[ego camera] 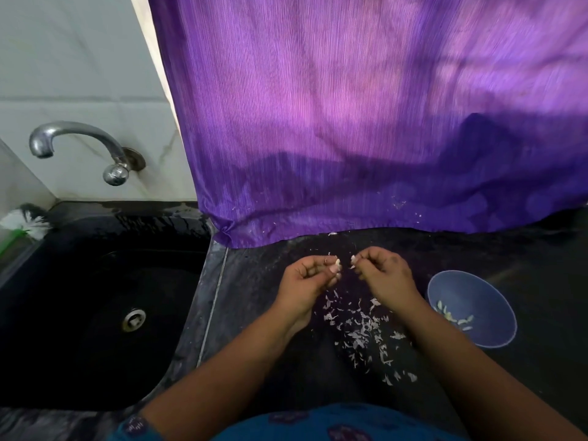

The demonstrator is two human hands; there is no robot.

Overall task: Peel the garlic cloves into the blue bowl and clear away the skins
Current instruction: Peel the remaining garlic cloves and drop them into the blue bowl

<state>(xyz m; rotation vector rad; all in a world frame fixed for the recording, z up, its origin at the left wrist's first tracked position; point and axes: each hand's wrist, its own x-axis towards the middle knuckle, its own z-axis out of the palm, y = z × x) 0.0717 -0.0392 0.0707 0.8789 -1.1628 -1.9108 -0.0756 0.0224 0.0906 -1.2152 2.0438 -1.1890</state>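
My left hand [307,276] is curled and holds garlic cloves [335,268] at its fingertips, over the dark counter. My right hand [383,270] is just to the right of it and pinches a pale bit of garlic skin [353,260]. The two hands are a small gap apart. Several loose white skins [362,332] lie scattered on the counter below the hands. The blue bowl [477,291] stands to the right of my right forearm, with several peeled cloves [455,315] in its bottom.
A black sink [95,313] with a metal drain sits at the left, under a chrome tap [79,144] on the tiled wall. A purple cloth [366,122] hangs behind the counter, its hem lying on the worktop. A brush [22,222] stands at the far left.
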